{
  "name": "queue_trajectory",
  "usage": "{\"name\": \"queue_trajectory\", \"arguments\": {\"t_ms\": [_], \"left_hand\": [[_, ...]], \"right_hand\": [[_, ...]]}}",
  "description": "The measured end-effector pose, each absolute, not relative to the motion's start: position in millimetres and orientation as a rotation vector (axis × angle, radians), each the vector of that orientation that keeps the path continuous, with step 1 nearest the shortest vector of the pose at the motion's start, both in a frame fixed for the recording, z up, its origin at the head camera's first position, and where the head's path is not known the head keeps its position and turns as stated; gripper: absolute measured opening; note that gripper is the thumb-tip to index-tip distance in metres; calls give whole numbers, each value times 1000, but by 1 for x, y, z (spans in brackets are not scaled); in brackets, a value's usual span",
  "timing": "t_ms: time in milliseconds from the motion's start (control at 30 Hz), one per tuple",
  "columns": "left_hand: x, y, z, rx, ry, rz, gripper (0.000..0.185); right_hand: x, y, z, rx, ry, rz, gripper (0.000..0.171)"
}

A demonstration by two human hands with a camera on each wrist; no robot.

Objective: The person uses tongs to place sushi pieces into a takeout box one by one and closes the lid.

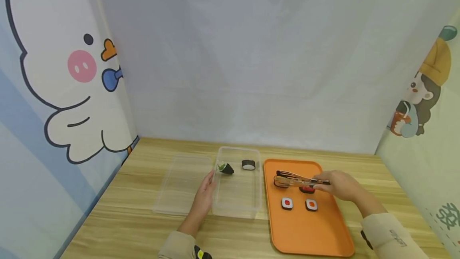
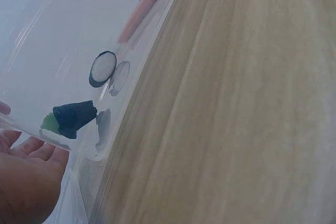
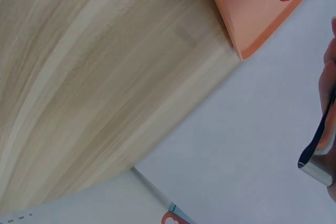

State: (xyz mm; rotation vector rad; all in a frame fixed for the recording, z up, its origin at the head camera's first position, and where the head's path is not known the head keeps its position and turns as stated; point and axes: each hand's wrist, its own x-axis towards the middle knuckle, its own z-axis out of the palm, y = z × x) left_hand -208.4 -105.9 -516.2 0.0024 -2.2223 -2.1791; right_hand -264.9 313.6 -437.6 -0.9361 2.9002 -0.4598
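My left hand (image 1: 207, 192) holds the left side of a clear plastic box (image 1: 237, 207), thumb over its edge and fingers outside. Inside lie a dark cone-shaped hand roll (image 1: 226, 168) with green at its end and a black-wrapped sushi piece (image 1: 248, 165). Metal tongs (image 1: 300, 178) are gripped in my right hand (image 1: 339, 185) above the orange tray (image 1: 305, 235). The tong tips are over a toy-like sushi piece (image 1: 281, 184), mostly covered; whether they pinch it I cannot tell. Below the tongs sits a red-topped sushi piece (image 1: 307, 190), partly hidden.
Two square sushi rolls, a red-centred one (image 1: 287, 203) and an orange-centred one (image 1: 311, 205), lie on the tray. Left of the box, a clear plastic lid (image 1: 179, 187) lies flat on the wooden table (image 1: 125, 219). A pale curtain (image 1: 251, 71) hangs behind.
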Motion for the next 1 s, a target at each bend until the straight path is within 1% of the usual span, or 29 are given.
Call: {"name": "queue_trajectory", "arguments": {"t_ms": [300, 533, 833, 1000], "left_hand": [[-206, -106, -515, -34, -2229, -2190, 50], [-208, -106, -516, -37, -2207, -2211, 50], [-211, -106, -520, -22, -2189, -2205, 49], [-210, -107, -519, -34, -2200, -2205, 50]], "right_hand": [[-260, 308, -419, -908, 2944, -535, 38], [-264, 290, -408, -962, 2939, -567, 40], [-272, 258, -412, -1016, 2885, -611, 43], [-276, 241, -418, -1051, 2872, -642, 38]]}}
